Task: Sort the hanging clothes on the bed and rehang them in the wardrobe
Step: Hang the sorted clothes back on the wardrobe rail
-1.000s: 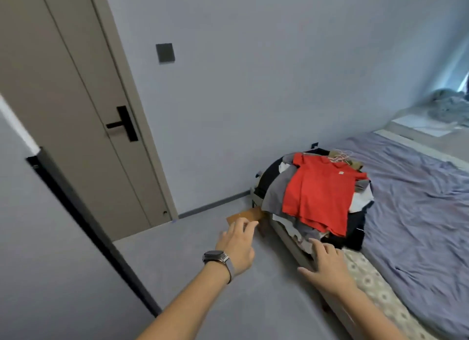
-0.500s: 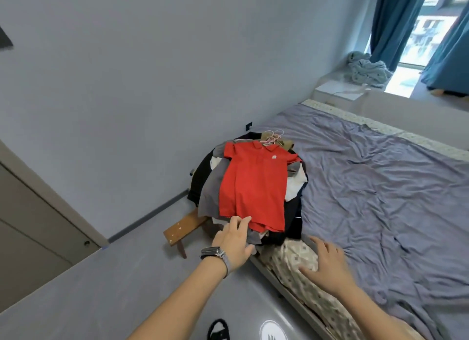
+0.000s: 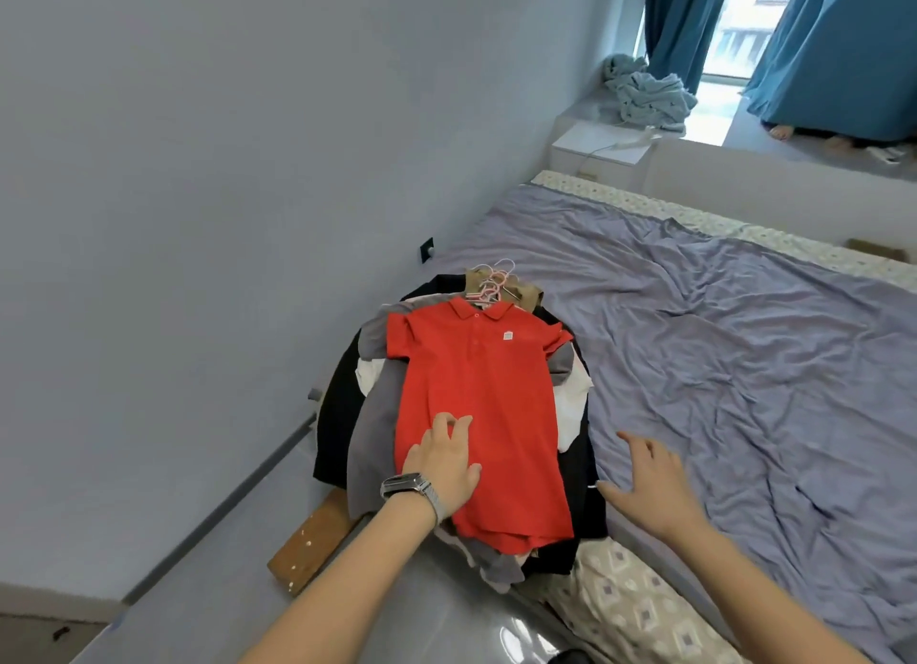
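A pile of clothes on hangers lies at the corner of the bed (image 3: 744,366). On top is a red polo shirt (image 3: 486,395); grey (image 3: 372,445), black (image 3: 332,415) and white (image 3: 570,400) garments lie under it. The hanger hooks (image 3: 491,281) bunch together at the far end of the pile. My left hand (image 3: 441,460), with a watch on the wrist, rests over the red shirt's lower left part, fingers slightly bent. My right hand (image 3: 650,480) hovers open over the purple sheet just right of the pile, holding nothing.
A wooden stool (image 3: 312,539) stands on the floor beside the bed's corner, partly under the clothes. A blue cloth heap (image 3: 645,93) lies on the window ledge by teal curtains (image 3: 685,18). A grey wall runs along the left.
The view swung from the door to the bed and closer to the pile. My left hand moved forward onto the red shirt; my right hand moved up beside the pile.
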The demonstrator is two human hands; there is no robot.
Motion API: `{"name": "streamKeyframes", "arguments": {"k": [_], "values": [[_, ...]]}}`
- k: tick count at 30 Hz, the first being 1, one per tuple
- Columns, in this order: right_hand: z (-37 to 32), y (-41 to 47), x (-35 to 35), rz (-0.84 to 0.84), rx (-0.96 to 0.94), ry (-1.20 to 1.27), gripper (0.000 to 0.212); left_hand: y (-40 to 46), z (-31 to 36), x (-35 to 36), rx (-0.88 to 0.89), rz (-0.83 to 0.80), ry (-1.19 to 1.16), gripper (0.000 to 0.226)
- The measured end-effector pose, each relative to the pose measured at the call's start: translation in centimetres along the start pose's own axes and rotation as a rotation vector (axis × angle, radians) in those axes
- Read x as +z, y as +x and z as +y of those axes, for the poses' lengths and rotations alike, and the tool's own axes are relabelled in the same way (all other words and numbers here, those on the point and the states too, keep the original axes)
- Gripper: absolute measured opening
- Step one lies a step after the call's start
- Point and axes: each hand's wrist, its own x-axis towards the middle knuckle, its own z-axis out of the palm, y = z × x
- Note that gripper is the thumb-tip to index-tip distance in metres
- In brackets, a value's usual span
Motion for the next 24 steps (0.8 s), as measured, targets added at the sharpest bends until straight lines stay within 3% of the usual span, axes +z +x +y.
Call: {"name": "streamKeyframes", "arguments": {"k": [5, 15, 24], "values": [[-1.4, 6.7, -0.8, -0.052, 0.081, 0.012, 0.075, 6.8, -1.5, -0.4, 0.062, -0.06, 0.017, 0.062], [-8.6, 20.8, 0.1, -0.151, 0.079, -0.005, 0.072, 18.8, -9.2, -1.9, 0.006, -0.091, -0.079, 0.056], [-16.3, 31.7, 4.6, -0.213, 0.255, 0.027, 0.068, 31.3, -19.1, 0.1, 0.077, -0.293, -0.071, 0.052]]}}
